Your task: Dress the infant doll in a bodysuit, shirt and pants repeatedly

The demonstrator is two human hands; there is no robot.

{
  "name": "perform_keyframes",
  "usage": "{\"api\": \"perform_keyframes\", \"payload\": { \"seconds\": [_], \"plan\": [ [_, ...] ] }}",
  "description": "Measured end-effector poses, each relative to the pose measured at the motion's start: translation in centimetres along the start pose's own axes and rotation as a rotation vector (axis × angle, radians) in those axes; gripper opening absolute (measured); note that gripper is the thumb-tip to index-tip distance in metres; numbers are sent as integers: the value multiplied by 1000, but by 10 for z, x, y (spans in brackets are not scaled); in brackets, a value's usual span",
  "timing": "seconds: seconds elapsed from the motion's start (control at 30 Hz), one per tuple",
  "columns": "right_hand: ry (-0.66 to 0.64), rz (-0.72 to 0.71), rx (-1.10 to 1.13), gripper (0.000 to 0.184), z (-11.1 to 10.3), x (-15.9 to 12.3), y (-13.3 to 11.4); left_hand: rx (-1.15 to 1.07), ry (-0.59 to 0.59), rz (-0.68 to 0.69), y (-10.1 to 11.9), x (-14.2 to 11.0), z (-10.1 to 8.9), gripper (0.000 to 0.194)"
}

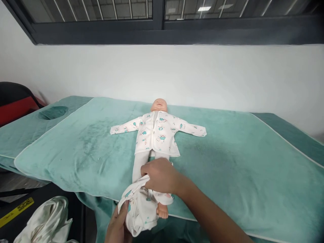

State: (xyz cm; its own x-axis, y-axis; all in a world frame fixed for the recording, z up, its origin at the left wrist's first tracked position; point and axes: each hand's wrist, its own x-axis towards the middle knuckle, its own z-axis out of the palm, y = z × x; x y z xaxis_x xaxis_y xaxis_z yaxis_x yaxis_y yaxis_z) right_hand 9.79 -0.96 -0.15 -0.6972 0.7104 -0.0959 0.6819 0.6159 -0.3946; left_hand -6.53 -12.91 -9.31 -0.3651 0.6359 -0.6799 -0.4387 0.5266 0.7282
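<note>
Printed baby trousers are pinched by the left hand and right hand; the opening is best held wide so the baby doll's legs are not snagged.

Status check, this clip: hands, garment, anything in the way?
Left hand, right hand: both gripping teal-printed white cloth pants. Plastic baby doll face-up on green plush cover. One bare foot showing; bunched cloth hides the other.

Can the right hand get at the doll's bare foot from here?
Probably yes: the foot sticks out uncovered close by the right hand, though that hand, pinching the trousers, would likely need to let go first.
</note>
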Motion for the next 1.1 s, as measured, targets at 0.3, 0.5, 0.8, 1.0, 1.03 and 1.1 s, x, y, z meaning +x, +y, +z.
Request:
{"api": "perform_keyframes", "payload": {
  "seconds": [0.3,0.5,0.8,1.0,1.03,1.1],
  "plan": [
    [116,-16,183,21,-8,-15,5,209,-62,418,24,-15,17,50],
    [63,0,320,37,-14,-16,9,437,-68,790,64,13,30,41],
    [110,91,384,20,-9,-10,8,737,-116,1102,115,69,63,29],
    [206,173,459,6,-11,-6,6,775,-159,1136,132,79,91,33],
    [241,204,465,3,-9,-5,5,757,-150,1131,131,79,93,36],
    [293,287,478,6,-6,-2,5,705,-157,1110,128,76,95,41]
  ]
}}
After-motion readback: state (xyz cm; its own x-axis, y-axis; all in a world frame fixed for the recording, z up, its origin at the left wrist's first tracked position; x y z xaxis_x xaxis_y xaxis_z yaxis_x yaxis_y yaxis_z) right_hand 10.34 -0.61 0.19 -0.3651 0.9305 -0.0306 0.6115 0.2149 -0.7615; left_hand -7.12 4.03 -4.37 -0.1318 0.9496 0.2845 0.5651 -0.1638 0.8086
